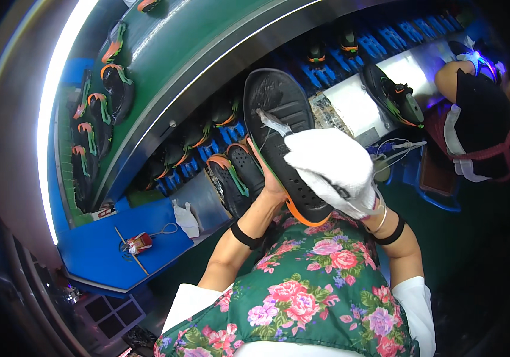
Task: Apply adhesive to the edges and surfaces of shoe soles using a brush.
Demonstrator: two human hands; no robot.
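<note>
"Reaching in from the near side, how do the forearms stand?"

"The left one slants toward the far right, its bare left hand [271,183] at the left edge of a black clog [274,152]. The right one leans left, its white-gloved right hand [333,169] over the clog's right part."

"And the fingers?"

"The left ones are clamped on the clog's edge; some are hidden behind it. The gloved ones are closed together on a slim tool [274,122], its pale tip pointing far left over the black face. I can't tell whether it touches."

"What edges are around?"

"A pair of clogs [244,171] just left, then a blue table [106,259] nearer and farther left. Blue holders [321,75] line the far side. Dark green floor [463,232] opens to the right of the right forearm."

"Where's the clog against the fingers?"

"Between both hands, tilted: its far end reaches beyond the fingers, its orange-trimmed near end is close to the floral apron [320,268]."
</note>
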